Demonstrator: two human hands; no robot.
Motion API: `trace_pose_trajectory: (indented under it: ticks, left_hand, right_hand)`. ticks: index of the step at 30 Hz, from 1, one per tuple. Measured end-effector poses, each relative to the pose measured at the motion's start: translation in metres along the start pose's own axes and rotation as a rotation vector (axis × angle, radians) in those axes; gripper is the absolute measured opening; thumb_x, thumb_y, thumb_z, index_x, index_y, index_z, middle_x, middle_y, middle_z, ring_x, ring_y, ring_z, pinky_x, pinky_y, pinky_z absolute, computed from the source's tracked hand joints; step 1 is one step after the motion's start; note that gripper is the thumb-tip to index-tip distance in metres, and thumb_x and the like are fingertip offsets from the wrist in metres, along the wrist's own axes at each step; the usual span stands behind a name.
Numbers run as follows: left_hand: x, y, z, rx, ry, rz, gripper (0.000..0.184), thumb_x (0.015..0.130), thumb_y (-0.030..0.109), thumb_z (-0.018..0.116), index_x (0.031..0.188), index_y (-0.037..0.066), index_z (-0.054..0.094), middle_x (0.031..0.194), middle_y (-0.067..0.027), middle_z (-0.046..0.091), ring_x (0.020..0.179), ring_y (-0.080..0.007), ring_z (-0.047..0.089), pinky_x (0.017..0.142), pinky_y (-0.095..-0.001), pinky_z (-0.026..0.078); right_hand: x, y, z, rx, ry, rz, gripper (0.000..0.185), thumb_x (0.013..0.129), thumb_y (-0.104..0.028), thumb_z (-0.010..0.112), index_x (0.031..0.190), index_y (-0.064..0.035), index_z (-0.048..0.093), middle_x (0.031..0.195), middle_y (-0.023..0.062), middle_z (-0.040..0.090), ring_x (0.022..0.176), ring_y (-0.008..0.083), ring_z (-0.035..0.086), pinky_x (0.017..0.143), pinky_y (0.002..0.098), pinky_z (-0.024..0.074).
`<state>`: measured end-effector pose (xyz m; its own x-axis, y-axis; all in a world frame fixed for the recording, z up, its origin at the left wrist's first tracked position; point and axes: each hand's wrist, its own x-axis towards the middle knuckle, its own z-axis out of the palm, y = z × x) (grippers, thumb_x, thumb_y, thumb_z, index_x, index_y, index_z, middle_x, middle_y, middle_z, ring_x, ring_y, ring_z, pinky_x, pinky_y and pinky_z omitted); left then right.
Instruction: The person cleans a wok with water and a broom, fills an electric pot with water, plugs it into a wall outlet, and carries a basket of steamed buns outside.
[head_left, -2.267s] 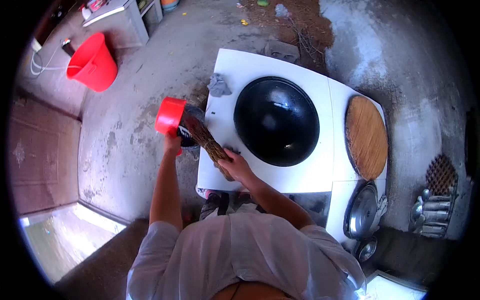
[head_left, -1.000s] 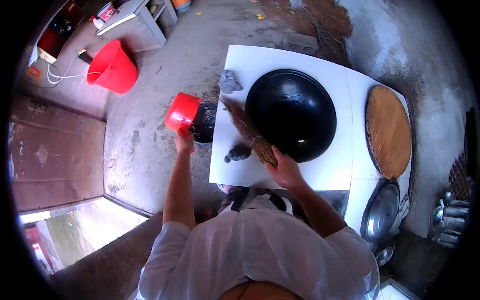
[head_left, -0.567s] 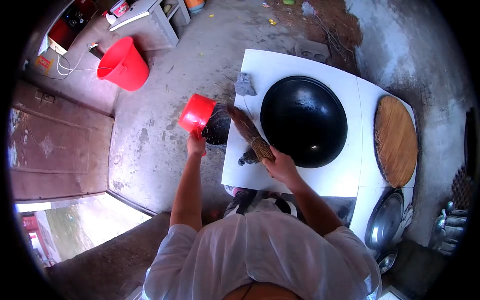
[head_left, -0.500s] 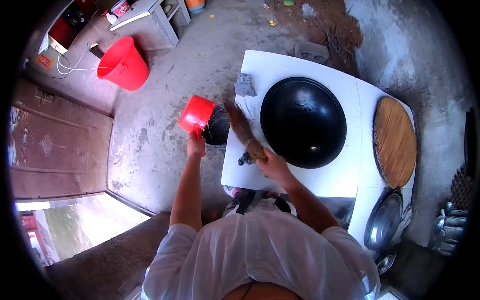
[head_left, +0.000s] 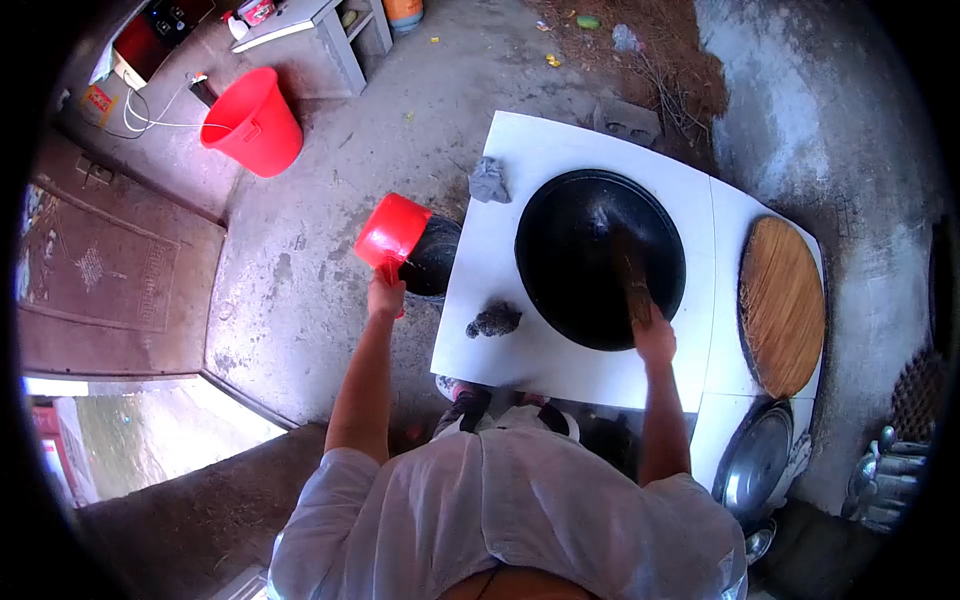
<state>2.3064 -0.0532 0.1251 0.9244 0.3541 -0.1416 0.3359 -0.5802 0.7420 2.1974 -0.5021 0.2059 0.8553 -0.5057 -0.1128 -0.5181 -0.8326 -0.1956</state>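
White counter [head_left: 573,376]: carries the work directly in front of the person, presumably so both arms reach it without a step.
Black wok [head_left: 560,260]: sunk in the counter; rim about level with the top, likely for steady seating.
Wooden disc [head_left: 783,305]: at the counter's right side, apart from the wok, apparently parked out of the way.
Dark bucket [head_left: 447,238]: beside the counter's left edge, seemingly to catch liquid.
Red dipper [head_left: 392,228]: tipped, mouth toward the bucket, probably to drain there.
Bundled brush [head_left: 633,283]: head over the wok's interior; contact unclear, blurred.
Right hand [head_left: 655,337]: wrapped around the brush's near end, forearm pointing forward.
Left hand [head_left: 386,295]: closed around the dipper's handle, arm extended forward-left, well apart from the right.
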Motion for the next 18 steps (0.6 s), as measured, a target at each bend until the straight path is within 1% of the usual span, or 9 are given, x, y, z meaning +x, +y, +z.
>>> trace_pose_trajectory:
  ticks: [1,3,5,8,10,13,15,17,18]
  left_hand:
    - [-0.005,0.009,-0.005,0.026,-0.025,-0.038,0.047,0.063,0.016,0.059,0.106,0.006,0.044,0.091,-0.0193,0.057,0.087,-0.0346,0.054,0.074,-0.0408,0.043]
    - [0.005,-0.007,0.007,0.1,-0.032,-0.022,0.048,0.064,0.017,0.059,0.108,0.007,0.042,0.091,-0.0203,0.056,0.087,-0.0348,0.054,0.075,-0.0416,0.043]
    - [0.008,-0.023,0.021,0.038,0.007,-0.026,0.052,0.064,0.019,0.06,0.11,0.007,0.04,0.091,-0.0216,0.056,0.088,-0.0364,0.053,0.074,-0.0427,0.043]
    - [0.002,-0.019,0.023,-0.036,0.054,-0.035,0.049,0.066,0.018,0.06,0.11,0.005,0.04,0.085,-0.0173,0.058,0.075,-0.0321,0.057,0.066,-0.0395,0.046]
    - [-0.018,0.024,0.004,-0.366,-0.055,-0.296,0.05,0.07,0.007,0.059,0.115,0.005,0.037,0.077,-0.0072,0.055,0.063,-0.0178,0.055,0.052,-0.0308,0.045]
    - [-0.024,0.027,-0.003,-0.644,-0.081,-0.362,0.045,0.073,0.008,0.057,0.114,0.006,0.039,0.069,-0.0056,0.052,0.054,-0.015,0.052,0.044,-0.029,0.043]
    - [-0.024,0.02,-0.008,-0.795,-0.126,-0.358,0.042,0.074,0.01,0.056,0.113,0.006,0.04,0.07,-0.0063,0.053,0.055,-0.0158,0.053,0.045,-0.0296,0.044]
    - [-0.032,0.017,-0.018,-0.93,-0.172,-0.353,0.039,0.075,0.012,0.055,0.111,0.006,0.041,0.071,-0.007,0.053,0.056,-0.0166,0.053,0.046,-0.0301,0.045]
    - [-0.041,0.028,-0.028,-1.016,-0.16,-0.389,0.036,0.077,0.014,0.054,0.11,0.006,0.042,0.072,-0.0074,0.054,0.057,-0.017,0.053,0.047,-0.0302,0.045]
  right_hand:
    - [0.006,0.007,0.025,0.005,0.001,-0.017,0.048,0.07,-0.029,0.058,0.114,-0.0131,0.047,0.084,0.0163,0.059,0.07,0.0279,0.059,0.063,0.0374,0.0475]
    - [0.01,0.003,0.057,-0.05,-0.262,-0.015,0.044,0.07,-0.03,0.054,0.111,-0.0149,0.048,0.092,0.0177,0.058,0.08,0.0343,0.057,0.072,0.0421,0.0449]
    - [-0.009,-0.032,0.05,0.028,-0.357,-0.208,0.049,0.069,-0.032,0.056,0.113,-0.0127,0.047,0.09,0.0186,0.058,0.082,0.0343,0.056,0.074,0.042,0.0436]
    - [-0.044,-0.069,0.031,0.486,-0.46,-0.245,0.053,0.073,-0.024,0.057,0.119,-0.004,0.041,0.082,0.0143,0.058,0.065,0.0189,0.058,0.06,0.0285,0.0467]
    - [-0.068,-0.101,-0.035,0.813,-0.475,-0.124,0.055,0.071,-0.029,0.056,0.117,-0.0035,0.042,0.081,0.0207,0.057,0.075,0.0319,0.057,0.07,0.0367,0.0442]
    - [-0.057,-0.093,0.001,0.712,-0.475,-0.281,0.054,0.071,-0.026,0.056,0.118,-0.0038,0.042,0.083,0.021,0.057,0.075,0.0313,0.057,0.07,0.0365,0.0441]
    - [-0.05,-0.095,0.001,0.653,-0.524,-0.357,0.054,0.071,-0.024,0.056,0.119,-0.0047,0.041,0.088,0.0216,0.056,0.079,0.0312,0.056,0.071,0.0372,0.0434]
    - [-0.052,-0.087,0.014,0.586,-0.227,-0.657,0.053,0.071,-0.023,0.056,0.12,-0.007,0.04,0.094,0.0219,0.053,0.085,0.032,0.053,0.075,0.0385,0.0415]
    - [-0.054,-0.085,0.012,0.502,-0.256,-0.637,0.055,0.071,-0.023,0.057,0.121,-0.0092,0.039,0.099,0.0211,0.051,0.089,0.0334,0.051,0.078,0.0394,0.04]
